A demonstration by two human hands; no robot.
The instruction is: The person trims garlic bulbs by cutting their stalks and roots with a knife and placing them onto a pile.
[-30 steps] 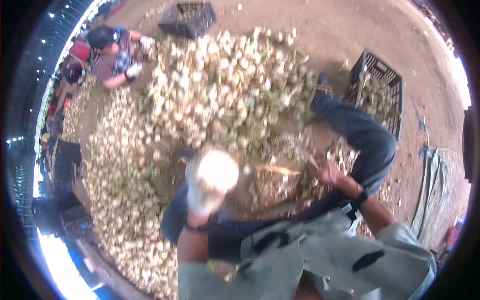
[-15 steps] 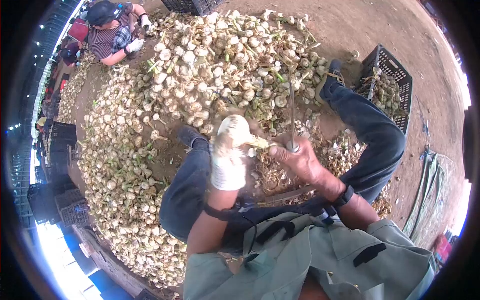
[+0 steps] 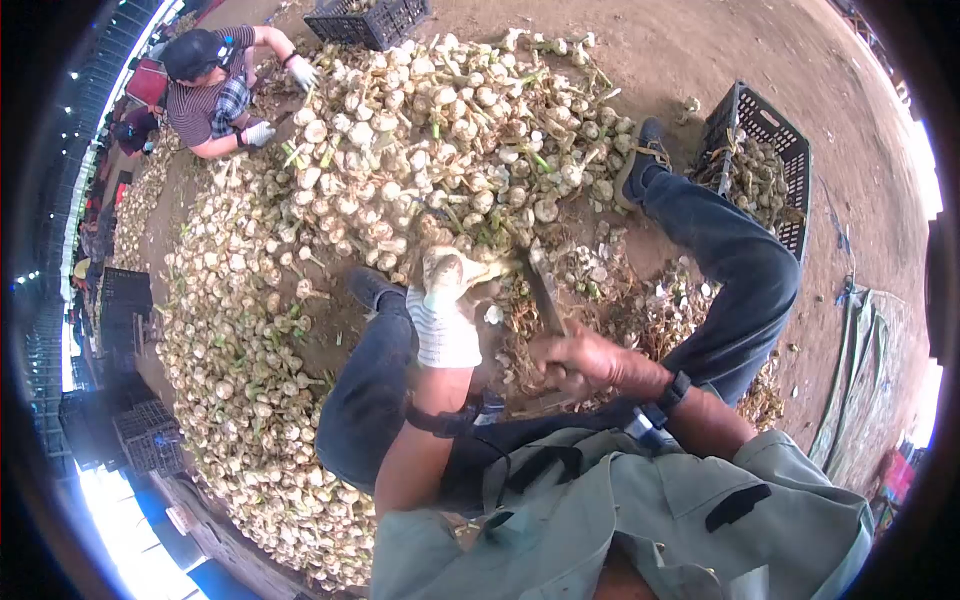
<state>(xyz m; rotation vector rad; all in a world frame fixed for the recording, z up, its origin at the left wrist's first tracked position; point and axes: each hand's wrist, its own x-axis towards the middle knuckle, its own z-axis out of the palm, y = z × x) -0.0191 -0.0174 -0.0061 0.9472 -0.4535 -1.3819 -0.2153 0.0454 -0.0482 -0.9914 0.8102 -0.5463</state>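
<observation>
My left hand [image 3: 440,312], in a white glove, is closed around a garlic bulb [image 3: 490,269], whose pale stem points right. Bare-skinned, my right hand [image 3: 580,357] grips a knife [image 3: 543,292] by its handle. The knife's dark blade slants up and left, its upper part close to the end of the stem. My fingers partly hide the bulb. Just beyond both hands lies a large heap of garlic [image 3: 450,130] with stems on. Below the blade, cut stems and dry skins [image 3: 640,310] litter the ground between my legs.
A black crate [image 3: 790,145] with trimmed-looking bulbs stands beyond my right foot. Another dark crate [image 3: 385,25] sits at the top. A co-worker [image 3: 215,95] in gloves works at the heap's upper left. A green tarp [image 3: 855,370] lies at right.
My right hand has moved down and slightly left, and the knife blade has swung from upright to slanting left by the stem. The co-worker's upper hand has shifted onto the heap.
</observation>
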